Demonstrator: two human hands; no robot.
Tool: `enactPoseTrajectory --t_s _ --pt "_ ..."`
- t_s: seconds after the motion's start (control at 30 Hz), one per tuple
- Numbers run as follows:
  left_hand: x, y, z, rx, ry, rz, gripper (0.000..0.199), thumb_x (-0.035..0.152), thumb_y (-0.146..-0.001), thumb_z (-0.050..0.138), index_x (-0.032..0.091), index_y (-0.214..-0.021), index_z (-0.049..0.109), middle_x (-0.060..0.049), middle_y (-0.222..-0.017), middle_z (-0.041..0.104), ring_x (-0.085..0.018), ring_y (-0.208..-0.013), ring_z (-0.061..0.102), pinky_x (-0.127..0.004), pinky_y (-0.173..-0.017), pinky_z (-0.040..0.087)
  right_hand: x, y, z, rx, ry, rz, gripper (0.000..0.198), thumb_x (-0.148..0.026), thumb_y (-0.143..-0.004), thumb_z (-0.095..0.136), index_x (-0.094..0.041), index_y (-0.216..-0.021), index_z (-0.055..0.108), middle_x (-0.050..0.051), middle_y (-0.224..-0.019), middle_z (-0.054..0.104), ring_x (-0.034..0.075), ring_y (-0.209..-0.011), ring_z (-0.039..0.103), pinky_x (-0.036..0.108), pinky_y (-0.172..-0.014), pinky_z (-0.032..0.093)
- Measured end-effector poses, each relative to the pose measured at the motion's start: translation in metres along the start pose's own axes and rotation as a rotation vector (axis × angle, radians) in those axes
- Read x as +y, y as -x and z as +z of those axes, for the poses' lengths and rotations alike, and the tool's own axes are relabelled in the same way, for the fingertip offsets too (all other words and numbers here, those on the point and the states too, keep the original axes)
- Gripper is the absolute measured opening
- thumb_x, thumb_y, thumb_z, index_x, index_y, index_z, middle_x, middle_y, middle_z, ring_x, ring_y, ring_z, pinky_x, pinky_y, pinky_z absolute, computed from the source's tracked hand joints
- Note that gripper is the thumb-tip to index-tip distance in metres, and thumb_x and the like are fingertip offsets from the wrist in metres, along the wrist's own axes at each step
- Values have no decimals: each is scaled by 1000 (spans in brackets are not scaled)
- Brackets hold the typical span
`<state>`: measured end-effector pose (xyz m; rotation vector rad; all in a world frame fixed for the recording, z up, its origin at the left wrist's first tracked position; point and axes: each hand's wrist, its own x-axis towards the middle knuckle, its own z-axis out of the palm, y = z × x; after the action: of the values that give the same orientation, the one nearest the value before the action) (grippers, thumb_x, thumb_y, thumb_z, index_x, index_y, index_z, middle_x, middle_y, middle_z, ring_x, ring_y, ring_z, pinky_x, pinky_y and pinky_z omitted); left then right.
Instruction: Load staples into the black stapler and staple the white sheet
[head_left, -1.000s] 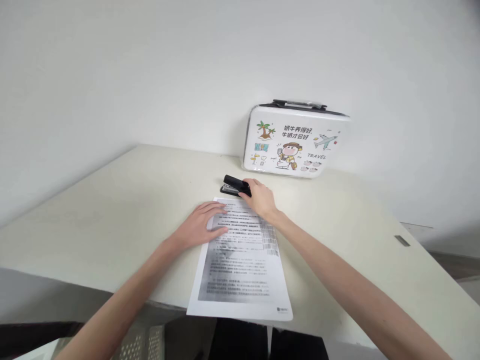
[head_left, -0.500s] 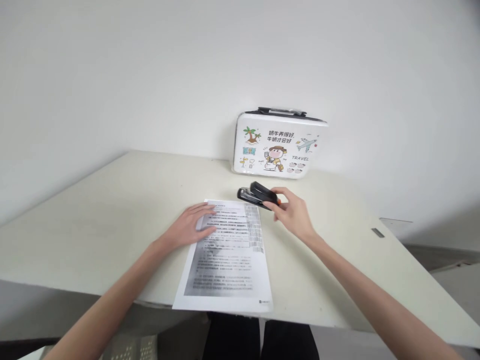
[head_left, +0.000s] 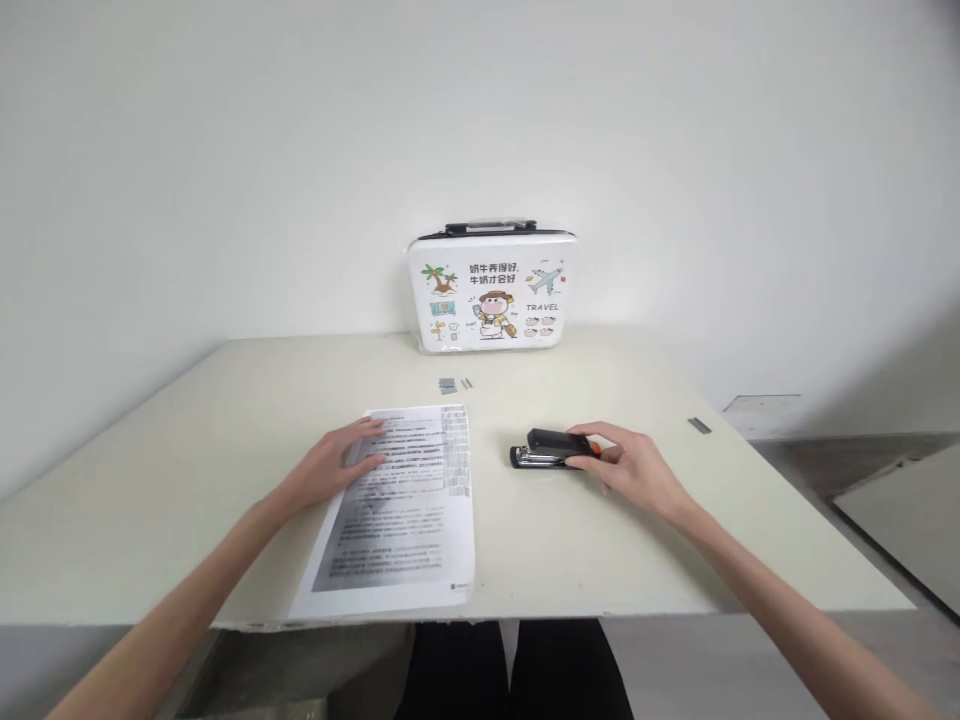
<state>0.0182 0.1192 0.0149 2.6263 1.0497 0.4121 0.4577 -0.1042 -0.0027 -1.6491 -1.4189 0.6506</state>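
Note:
A printed sheet of paper (head_left: 405, 540) lies on the table, its lower edge near the table's front. My left hand (head_left: 330, 462) rests on the paper's upper left edge, fingers spread. To the right of the paper is a black stapler (head_left: 553, 445) with an orange part at its rear, its jaw pointing left. My right hand (head_left: 634, 468) grips the stapler's rear end between thumb and fingers. The stapler appears to be at the table's surface.
Several staple strips (head_left: 448, 385) lie beyond the paper, and another strip (head_left: 699, 426) sits near the right edge. A white cartoon-printed case (head_left: 491, 295) with a black handle stands against the wall. The pale table (head_left: 187, 440) reaches that wall.
My right hand has carried the stapler away from the paper's top, to the right and down toward the table. My left hand stays on the paper. The camera view has shifted.

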Motion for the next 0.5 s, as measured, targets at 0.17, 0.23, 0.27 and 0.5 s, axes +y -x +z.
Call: enactPoseTrajectory --t_s 0.17,0.23,0.27,0.5 --pt "-2 -10 -17 -126 -104 -46 73 80 -92 54 30 -143 65 -4 -156 59 -35 -150 48 -50 -121 42 1 9 -12 -55 2 7 44 -59 -85 76 -27 -116 74 -2 -69 71 17 -45 58 32 -54 49" --pt "7 -17 -21 -105 -140 -34 72 80 -92 52 29 -142 64 -5 -153 62 -35 -145 54 -51 -120 42 0 11 -12 -61 21 11 44 -59 -85 76 -27 -116 75 -3 -64 69 17 -43 57 32 -54 49" --pt "16 -20 -21 -79 -150 -23 70 79 -94 51 28 -141 65 -6 -151 64 -35 -142 57 -51 -119 43 0 11 -12 -58 29 10 44 -59 -85 76 -27 -116 75 -3 -67 70 16 -43 56 33 -55 50" --pt "107 -46 -1 -50 -126 176 48 64 -102 49 29 -126 70 -4 -134 73 -29 -128 65 -48 -114 47 2 16 -7 -14 -40 46 49 -62 -101 52 -25 -125 73 -1 -70 73 18 -50 65 33 -63 53"
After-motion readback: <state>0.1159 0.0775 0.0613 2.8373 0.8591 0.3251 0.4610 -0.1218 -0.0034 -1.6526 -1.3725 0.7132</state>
